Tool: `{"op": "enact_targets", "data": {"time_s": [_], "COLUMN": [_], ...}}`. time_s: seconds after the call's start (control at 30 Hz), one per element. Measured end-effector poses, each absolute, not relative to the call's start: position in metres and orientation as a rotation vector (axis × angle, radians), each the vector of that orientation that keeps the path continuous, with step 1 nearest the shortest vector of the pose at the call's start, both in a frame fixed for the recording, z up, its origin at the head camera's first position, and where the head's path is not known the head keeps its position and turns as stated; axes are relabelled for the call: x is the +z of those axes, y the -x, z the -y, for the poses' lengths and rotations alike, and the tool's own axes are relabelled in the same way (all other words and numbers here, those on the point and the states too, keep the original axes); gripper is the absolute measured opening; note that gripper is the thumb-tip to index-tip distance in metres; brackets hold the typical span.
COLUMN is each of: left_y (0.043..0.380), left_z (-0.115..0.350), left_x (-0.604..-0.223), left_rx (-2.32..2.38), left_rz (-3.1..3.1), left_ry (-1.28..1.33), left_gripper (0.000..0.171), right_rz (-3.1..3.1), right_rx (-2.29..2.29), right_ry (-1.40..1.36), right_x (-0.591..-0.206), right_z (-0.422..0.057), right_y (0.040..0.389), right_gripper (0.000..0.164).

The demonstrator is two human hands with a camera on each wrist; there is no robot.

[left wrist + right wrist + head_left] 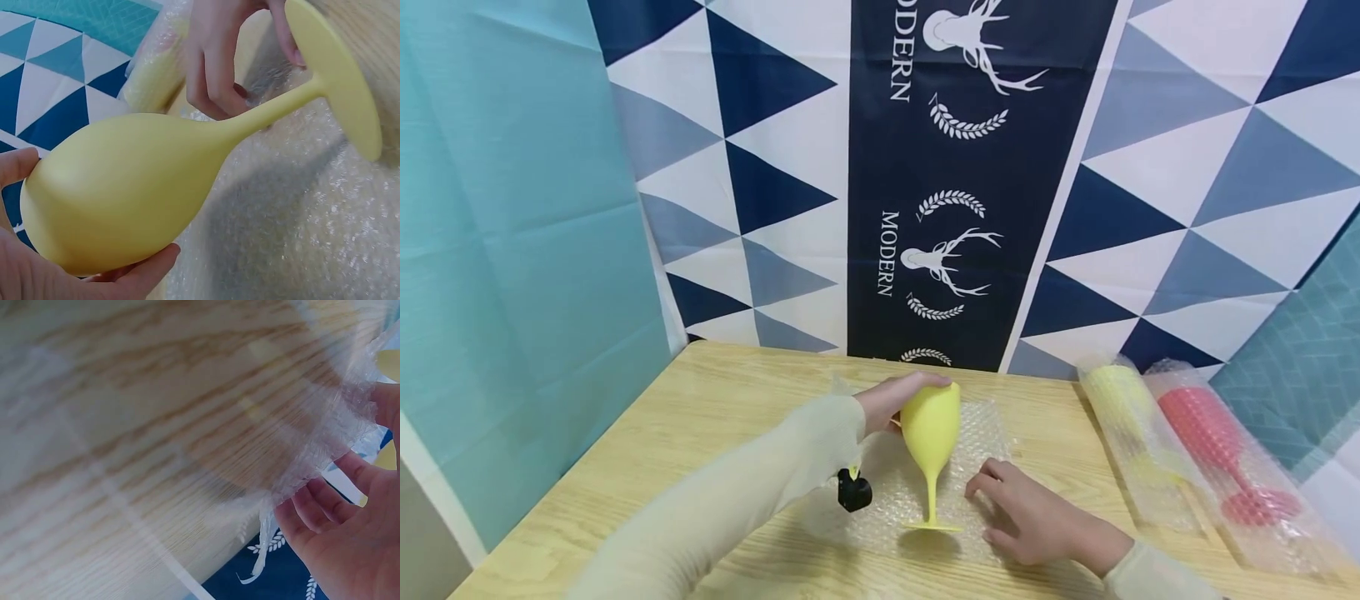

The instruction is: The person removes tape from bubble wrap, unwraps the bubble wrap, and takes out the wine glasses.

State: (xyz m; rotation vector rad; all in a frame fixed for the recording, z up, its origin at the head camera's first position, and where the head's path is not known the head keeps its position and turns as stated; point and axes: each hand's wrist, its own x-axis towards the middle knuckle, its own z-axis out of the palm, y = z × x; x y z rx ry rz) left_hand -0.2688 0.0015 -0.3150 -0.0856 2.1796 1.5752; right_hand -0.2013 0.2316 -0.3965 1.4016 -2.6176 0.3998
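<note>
My left hand (891,402) grips a yellow goblet (931,425) by its bowl, with thumb and fingers on opposite sides. The goblet's thin stem and round foot point toward me in the head view, close over a sheet of bubble wrap (985,433). In the left wrist view, the goblet's smooth bowl (125,187) fills the hand, and its rim is hidden. To the right of the stem is my right hand (1026,512), its fingers loosely bent and fingertips at the edge of the bubble wrap (312,462).
At the table's right side lie a wrapped yellow goblet (1123,408) and a wrapped red goblet (1206,425), side by side. The wooden table (722,392) ends at a patterned cloth (790,208) behind. A black device (853,490) sits at the left wrist.
</note>
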Motion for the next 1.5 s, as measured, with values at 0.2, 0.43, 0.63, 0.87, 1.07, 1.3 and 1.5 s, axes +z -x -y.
{"op": "enact_targets", "data": {"time_s": [0.2,0.43,0.63,0.87,1.07,1.3,1.5], "left_y": [0.254,0.232,0.221,0.210,0.199,0.188,0.179], "left_z": [-0.002,-0.007,-0.005,0.001,0.005,0.006,0.006], "left_x": [-0.311,-0.303,-0.300,-0.298,-0.296,-0.297,-0.296], "left_rx": [1.584,1.556,1.592,1.583,1.562,1.562,1.548], "left_rz": [-2.295,-2.418,-2.462,-2.508,-2.540,-2.541,-2.503], "left_ry": [0.087,0.118,0.049,-0.052,-0.158,-0.324,-0.481], "left_gripper": [0.058,0.100,0.088,0.074,0.069,0.064,0.062], "right_rz": [2.643,2.647,2.630,2.663,2.685,2.653,2.577], "right_rx": [0.394,0.372,0.358,0.352,0.385,0.336,0.196], "right_ry": [-1.398,-1.395,-1.384,-1.365,-1.391,-1.396,-1.349], "right_x": [-0.396,-0.395,-0.396,-0.395,-0.395,-0.395,-0.396], "right_z": [-0.235,-0.237,-0.237,-0.235,-0.234,-0.234,-0.233], "right_y": [0.201,0.200,0.200,0.201,0.200,0.199,0.196], "right_gripper": [0.038,0.040,0.041,0.039,0.037,0.049,0.076]}}
